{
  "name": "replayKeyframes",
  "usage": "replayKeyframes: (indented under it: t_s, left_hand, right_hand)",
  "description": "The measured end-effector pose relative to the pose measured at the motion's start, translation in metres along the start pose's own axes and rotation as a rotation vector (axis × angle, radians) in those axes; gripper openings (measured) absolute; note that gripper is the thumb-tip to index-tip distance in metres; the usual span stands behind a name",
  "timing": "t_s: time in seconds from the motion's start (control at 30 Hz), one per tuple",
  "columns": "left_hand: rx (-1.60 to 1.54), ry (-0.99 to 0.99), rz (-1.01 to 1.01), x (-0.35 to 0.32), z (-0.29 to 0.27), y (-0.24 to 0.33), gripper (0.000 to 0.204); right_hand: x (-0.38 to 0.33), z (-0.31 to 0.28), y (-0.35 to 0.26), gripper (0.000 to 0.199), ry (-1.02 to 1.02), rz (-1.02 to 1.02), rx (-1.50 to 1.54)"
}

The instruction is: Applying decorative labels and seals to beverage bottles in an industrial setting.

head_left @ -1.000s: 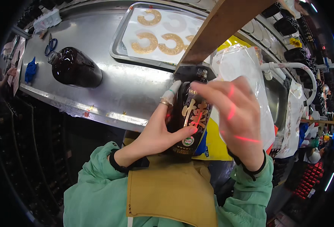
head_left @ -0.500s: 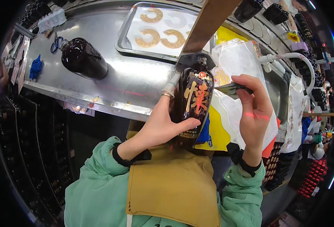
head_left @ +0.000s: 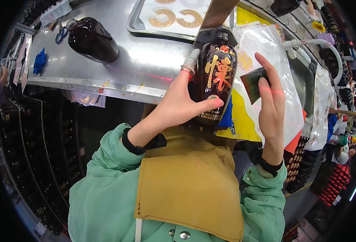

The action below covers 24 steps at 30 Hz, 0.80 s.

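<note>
My left hand point(head_left: 178, 105) grips a dark brown glazed bottle point(head_left: 216, 80) with a gold and red character on its front, held upright before my chest. My right hand point(head_left: 270, 101) is raised just right of the bottle and pinches a small dark square piece point(head_left: 254, 84) between thumb and fingers, apart from the bottle. A thin red light line falls across the right hand's fingers. A ring shows on the left hand's finger behind the bottle.
A metal worktable point(head_left: 137, 60) lies ahead. A second dark bottle point(head_left: 92, 39) lies on it at the left, near blue scissors point(head_left: 60, 35). A tray point(head_left: 145, 25) with gold ring shapes sits behind. Clear plastic bags point(head_left: 283, 92) hang at the right.
My right hand has come off the bottle's front and moved right, now holding the small dark piece. The bottle's character label is now in full view.
</note>
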<state>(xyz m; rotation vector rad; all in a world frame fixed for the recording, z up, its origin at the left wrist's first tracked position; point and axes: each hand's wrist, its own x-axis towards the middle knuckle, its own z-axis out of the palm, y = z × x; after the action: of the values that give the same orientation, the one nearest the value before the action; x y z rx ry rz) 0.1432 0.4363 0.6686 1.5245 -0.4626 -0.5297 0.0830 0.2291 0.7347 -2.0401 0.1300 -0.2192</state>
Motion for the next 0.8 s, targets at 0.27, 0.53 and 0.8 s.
replayKeyframes:
  t_s: [0.27, 0.53, 0.8]
  left_hand:
    - [-0.005, -0.005, 0.042, -0.002, 0.001, -0.001, 0.107]
    - [-0.068, -0.065, -0.009, -0.003, -0.002, 0.009, 0.115]
    - [-0.065, -0.179, 0.033, -0.002, -0.016, 0.002, 0.124]
  right_hand:
    - [0.003, 0.006, -0.008, 0.038, 0.087, -0.15, -0.025]
    - [0.013, 0.011, -0.025, 0.027, 0.086, -0.483, -0.262]
    - [0.011, 0.021, -0.02, 0.025, 0.017, -0.668, -0.42]
